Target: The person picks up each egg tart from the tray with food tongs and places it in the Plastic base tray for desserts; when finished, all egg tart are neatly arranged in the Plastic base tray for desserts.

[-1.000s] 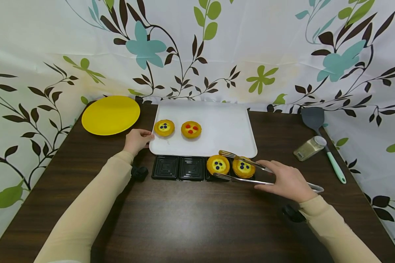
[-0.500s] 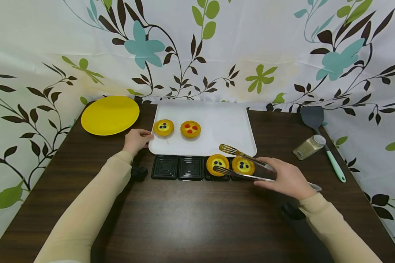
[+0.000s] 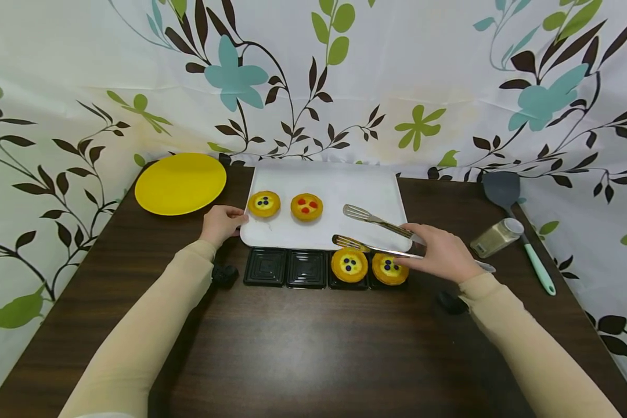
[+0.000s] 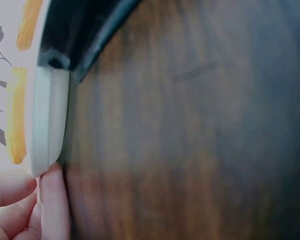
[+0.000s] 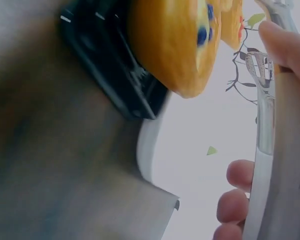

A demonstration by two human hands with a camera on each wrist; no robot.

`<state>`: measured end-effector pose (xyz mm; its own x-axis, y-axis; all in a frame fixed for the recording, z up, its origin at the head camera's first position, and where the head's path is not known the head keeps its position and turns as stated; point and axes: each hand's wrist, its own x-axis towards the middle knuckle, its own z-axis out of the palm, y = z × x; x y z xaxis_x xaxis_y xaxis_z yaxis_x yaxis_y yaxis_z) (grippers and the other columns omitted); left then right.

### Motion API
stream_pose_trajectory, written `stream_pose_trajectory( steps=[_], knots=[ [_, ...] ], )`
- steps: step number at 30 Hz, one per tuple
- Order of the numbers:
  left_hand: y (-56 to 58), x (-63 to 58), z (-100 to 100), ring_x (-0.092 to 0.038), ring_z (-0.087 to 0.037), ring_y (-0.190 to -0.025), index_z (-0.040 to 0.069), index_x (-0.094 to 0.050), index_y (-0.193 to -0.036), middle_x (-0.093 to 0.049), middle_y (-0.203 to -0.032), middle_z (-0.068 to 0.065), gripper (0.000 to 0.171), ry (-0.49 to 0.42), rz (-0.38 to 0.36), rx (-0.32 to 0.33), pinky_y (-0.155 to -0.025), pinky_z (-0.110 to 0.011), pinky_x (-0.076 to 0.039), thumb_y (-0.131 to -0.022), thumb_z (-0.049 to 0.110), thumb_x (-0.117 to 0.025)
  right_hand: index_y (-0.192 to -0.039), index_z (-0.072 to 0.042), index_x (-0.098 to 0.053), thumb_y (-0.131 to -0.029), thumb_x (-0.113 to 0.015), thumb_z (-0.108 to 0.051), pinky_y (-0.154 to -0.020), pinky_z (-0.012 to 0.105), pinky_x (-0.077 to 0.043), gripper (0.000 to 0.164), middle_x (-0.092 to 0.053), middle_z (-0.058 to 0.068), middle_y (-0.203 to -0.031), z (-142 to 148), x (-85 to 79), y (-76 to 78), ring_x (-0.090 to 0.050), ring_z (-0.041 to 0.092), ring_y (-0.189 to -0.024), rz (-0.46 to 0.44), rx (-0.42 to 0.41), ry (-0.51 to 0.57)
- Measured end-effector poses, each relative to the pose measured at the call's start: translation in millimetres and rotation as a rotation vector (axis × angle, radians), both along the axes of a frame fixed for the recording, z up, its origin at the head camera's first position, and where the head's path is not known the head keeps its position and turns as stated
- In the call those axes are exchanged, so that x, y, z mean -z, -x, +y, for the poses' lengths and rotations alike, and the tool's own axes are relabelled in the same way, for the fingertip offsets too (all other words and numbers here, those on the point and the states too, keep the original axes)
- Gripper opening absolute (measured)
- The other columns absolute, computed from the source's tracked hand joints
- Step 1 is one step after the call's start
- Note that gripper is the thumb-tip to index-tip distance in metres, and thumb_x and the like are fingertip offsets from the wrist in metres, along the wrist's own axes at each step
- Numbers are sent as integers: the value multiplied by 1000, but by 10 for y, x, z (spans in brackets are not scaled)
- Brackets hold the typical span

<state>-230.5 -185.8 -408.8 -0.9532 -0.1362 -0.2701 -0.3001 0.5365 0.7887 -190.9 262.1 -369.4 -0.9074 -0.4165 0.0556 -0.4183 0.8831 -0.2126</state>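
Observation:
My left hand (image 3: 222, 225) pinches the left edge of the white tray (image 3: 345, 226); thumb and finger meet at its rim (image 4: 42, 162) in the left wrist view. On the tray sit a tart with blue dots (image 3: 264, 204) and a tart with red dots (image 3: 306, 206). In my right hand (image 3: 439, 252) are metal tongs (image 3: 392, 225), spread apart with nothing between their tips, above the tray's front right part. Below them, two blue-dotted tarts, one left (image 3: 349, 265) and one right (image 3: 389, 269), fill the right cups of the black container (image 3: 306, 268). Two left cups hold nothing.
A yellow plate (image 3: 180, 184) lies at the back left of the dark wooden table (image 3: 292, 348). To the right are a shaker jar (image 3: 496, 237) and a spatula (image 3: 539, 269) with a pale green handle. A patterned curtain (image 3: 313, 81) hangs behind.
The tongs have risen off the tarts in the black container and moved back and left over the tray, carrying nothing. My left hand stays on the tray's edge.

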Motion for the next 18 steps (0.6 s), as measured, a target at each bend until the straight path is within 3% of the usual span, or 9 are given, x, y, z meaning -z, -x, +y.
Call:
stream_pose_trajectory(
  steps=[8,18],
  knots=[
    [9,-1,3,-63,-32,-100,-6,-57,-124,-59,-114,-24,37,-8,-13,-1,-82,-36,-56,-96,18,-57,-134,-9,-51,-72,-70,-63,-62,39,-53,84,-66,12,-109,-275,-2,364,-61,21,-80,-65,12,-24],
    [7,0,-2,-63,-32,-101,-6,-58,-123,-60,-114,-24,36,-15,-7,-7,-81,-35,-56,-96,18,-57,-137,-11,-49,-75,-70,-60,-63,41,-54,82,-66,13,-110,-508,-31,588,-63,23,-80,-77,-37,-26]
  ],
)
